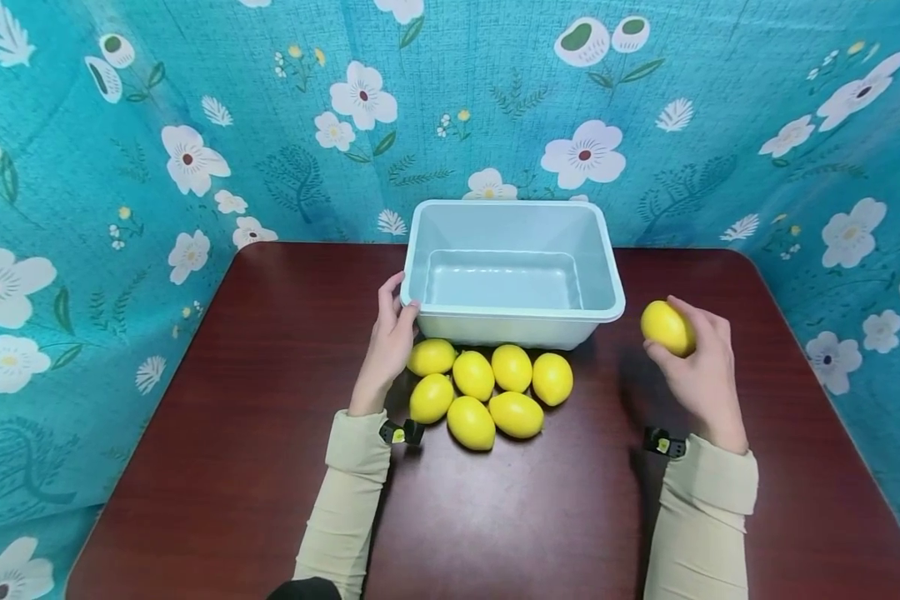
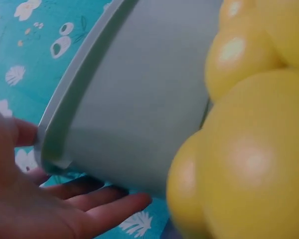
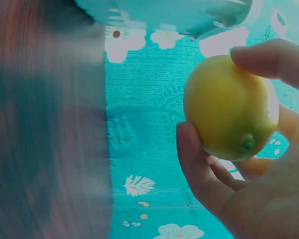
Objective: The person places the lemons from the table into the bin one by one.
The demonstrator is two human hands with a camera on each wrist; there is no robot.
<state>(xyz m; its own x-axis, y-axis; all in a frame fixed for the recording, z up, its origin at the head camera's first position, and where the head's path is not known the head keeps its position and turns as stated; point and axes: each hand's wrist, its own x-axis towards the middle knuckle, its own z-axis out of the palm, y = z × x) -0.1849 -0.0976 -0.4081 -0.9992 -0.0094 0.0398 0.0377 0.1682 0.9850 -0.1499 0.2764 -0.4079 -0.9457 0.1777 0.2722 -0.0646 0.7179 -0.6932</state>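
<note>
A light blue plastic bin (image 1: 512, 312) stands upright at the table's back, nothing inside it. My left hand (image 1: 392, 346) holds its front left corner, thumb at the rim and fingers along the side wall; the left wrist view shows these fingers (image 2: 122, 201) fairly straight. To the right of the bin, my right hand (image 1: 701, 367) grips a yellow lemon (image 1: 667, 327) above the table. In the right wrist view, the green stem end of this lemon (image 3: 224, 107) shows between thumb and fingers. Several more lemons (image 1: 472, 422) lie in two rows before the bin.
The dark red-brown table (image 1: 255, 400) has rounded back corners. Behind it and at both sides hangs a teal flowered cloth (image 1: 457, 100), close to the bin's back. Wrist cameras (image 1: 663, 442) sit on both forearms.
</note>
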